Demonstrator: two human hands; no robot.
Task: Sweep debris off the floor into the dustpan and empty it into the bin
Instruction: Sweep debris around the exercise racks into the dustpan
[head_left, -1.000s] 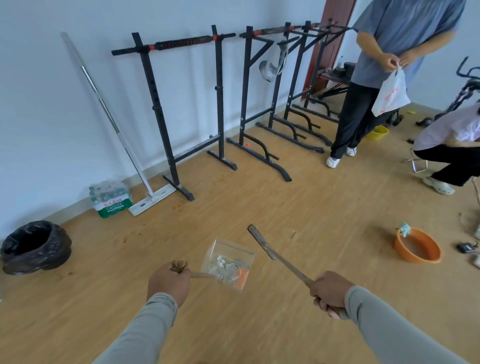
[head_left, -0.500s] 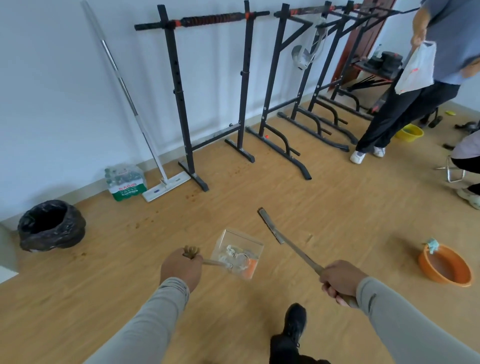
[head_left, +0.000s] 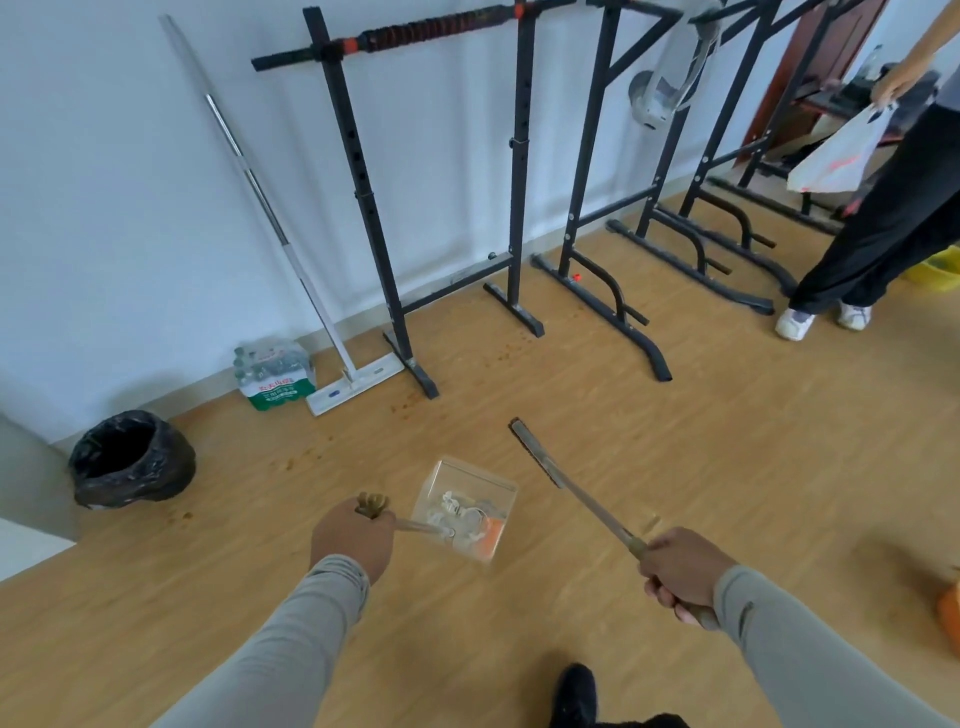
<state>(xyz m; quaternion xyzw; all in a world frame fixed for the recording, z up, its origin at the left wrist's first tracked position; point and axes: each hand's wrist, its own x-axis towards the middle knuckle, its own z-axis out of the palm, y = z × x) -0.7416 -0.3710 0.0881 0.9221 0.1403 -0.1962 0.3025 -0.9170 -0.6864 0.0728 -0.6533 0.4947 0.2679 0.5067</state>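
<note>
In the head view, the left hand (head_left: 353, 538) is gripping the handle of a clear dustpan (head_left: 467, 506), fingers curled round it, and is holding the pan off the floor (head_left: 675, 441) out in front of the body; the pan is carrying pale scraps and something orange. The right hand (head_left: 680, 569) is clenching round the handle of a brush (head_left: 550, 465), whose long axis is running up and to the left from the hand, the head hanging just beyond the dustpan's far right corner without touching it. The bin (head_left: 132, 457), lined with a black bag and open at the top, is standing by the wall, well apart from both hands and off to the left and ahead. The left hand, the one bearing the dustpan, is the nearer of the two to it, so the emptying looks likely to call for a carry leftward and forward, keeping the pan level so the load is not sliding out. Brown specks are lying on the floor between the bin and the black racks (head_left: 374, 218). A mop (head_left: 311, 270) and a pack of bottles (head_left: 275, 374) are resting against the wall beside the bin, and another person (head_left: 883, 218) is standing at the right with a white bag (head_left: 836, 150).
</note>
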